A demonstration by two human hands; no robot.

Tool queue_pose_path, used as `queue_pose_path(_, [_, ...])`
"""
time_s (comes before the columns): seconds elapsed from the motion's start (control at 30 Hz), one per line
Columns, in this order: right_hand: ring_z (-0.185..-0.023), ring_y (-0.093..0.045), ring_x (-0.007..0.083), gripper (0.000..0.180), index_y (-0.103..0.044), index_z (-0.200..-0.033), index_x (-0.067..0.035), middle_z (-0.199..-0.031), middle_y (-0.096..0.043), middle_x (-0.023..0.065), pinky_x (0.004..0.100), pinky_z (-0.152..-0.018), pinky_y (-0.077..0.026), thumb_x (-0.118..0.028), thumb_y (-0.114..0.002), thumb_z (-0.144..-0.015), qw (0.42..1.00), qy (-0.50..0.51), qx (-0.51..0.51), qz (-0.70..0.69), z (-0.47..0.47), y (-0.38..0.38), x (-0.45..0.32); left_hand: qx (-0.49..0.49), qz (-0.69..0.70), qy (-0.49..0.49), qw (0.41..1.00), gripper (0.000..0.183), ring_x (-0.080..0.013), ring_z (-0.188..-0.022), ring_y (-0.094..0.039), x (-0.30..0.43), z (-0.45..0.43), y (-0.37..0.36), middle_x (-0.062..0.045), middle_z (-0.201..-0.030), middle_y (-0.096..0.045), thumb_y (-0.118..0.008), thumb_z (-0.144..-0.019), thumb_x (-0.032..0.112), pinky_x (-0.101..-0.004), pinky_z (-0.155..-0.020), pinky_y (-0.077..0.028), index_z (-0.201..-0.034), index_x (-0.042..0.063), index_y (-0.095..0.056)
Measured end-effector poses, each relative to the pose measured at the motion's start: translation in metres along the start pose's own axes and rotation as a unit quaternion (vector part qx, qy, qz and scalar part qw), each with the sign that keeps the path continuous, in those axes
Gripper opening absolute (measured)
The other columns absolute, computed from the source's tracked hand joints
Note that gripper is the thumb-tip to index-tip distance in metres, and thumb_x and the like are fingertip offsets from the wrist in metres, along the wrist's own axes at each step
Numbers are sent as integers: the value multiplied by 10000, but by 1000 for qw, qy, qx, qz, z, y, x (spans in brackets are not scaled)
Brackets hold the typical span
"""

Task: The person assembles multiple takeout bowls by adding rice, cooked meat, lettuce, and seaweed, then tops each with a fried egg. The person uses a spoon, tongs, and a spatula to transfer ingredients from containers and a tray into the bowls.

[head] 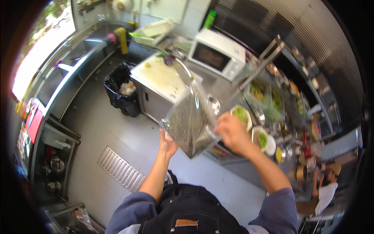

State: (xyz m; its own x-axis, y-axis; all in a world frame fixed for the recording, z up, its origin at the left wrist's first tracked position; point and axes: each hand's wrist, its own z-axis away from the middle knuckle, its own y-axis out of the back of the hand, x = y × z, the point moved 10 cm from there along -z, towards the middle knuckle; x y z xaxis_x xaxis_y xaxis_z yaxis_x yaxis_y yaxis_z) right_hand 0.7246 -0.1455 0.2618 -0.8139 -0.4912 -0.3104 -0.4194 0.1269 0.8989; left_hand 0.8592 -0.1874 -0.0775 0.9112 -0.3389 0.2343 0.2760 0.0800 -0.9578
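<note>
A clear plastic bag (190, 122) filled with dark green-brown dried herbs or similar bits hangs tilted in front of me. My left hand (169, 145) grips its lower left edge. At the bag's right edge my right hand (232, 133) has its fingers closed on a pale strip or flap of the plastic; blur hides the exact grip. Beyond the bag lies a white cutting board (157, 74) with dark crumbs on it, and a knife (183, 75) partly behind the bag. Two bowls with chopped greens, one (241, 114) behind the other (261, 139), stand by my right hand.
A black-lined bin (119, 90) stands left of the counter. A white microwave (217, 54) and clear tubs of salad (264, 98) stand farther back. A steel sink (55, 80) runs along the left. A metal floor drain (121, 169) lies below. Another person (325, 193) is at far right.
</note>
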Motion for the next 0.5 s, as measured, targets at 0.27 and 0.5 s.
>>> queue_pose_path(0.27, [-754,-607,252,150,-620,-712,-87,-737,-571,52,395,-682,-488,-175,-644,-831,980,186,-26,-73,-83,-83,-80,214,-92,-199,952,842,-254,-1300,-399,150,67,105,-81,-1407,-441,-499,-861,667,-501,-1080,-302,-1427,68,-325])
queue_pose_path(0.5, [-735,-615,233,146,-611,-751,-86,-818,-581,54,394,-611,-510,-214,-632,-819,922,356,-146,-49,-95,-171,-132,50,-817,-433,378,507,-280,-1156,-524,233,136,-196,-107,-1161,-593,-709,-806,242,-444,-1063,-335,-1260,102,-531])
